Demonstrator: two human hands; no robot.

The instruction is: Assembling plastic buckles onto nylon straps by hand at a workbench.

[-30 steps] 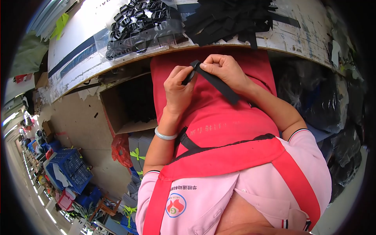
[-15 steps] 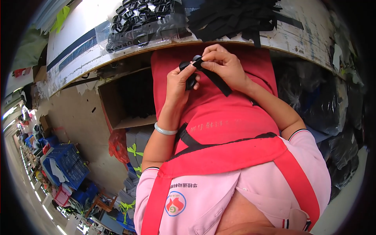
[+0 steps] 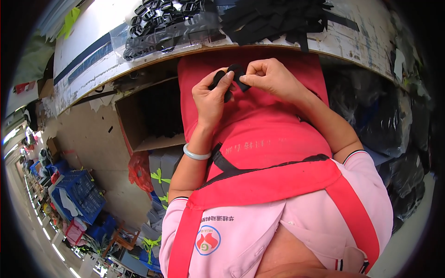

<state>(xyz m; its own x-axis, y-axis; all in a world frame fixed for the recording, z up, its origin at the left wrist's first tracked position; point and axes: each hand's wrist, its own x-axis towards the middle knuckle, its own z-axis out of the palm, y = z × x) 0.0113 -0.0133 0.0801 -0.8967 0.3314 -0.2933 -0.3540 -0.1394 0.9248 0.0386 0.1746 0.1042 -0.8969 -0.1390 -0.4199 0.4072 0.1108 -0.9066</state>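
Note:
My left hand is closed around black pieces that look like plastic buckles, largely hidden by its fingers. From its thumb a short black webbing strap curves over toward my right hand. The right thumb and forefinger are pinched together at the strap's near end. Both hands are above the red apron on my lap, just short of the table edge. How the strap passes through a buckle is too small to make out.
On the worn white table, several black buckles lie on clear plastic beside a heap of black straps. An open cardboard box stands under the table at left. Dark plastic bags crowd the right side.
The strap's long end, which hung down past my right hand, now shows as a short curve between the hands. My right hand has shifted slightly right and lower, its fingers still pinched.

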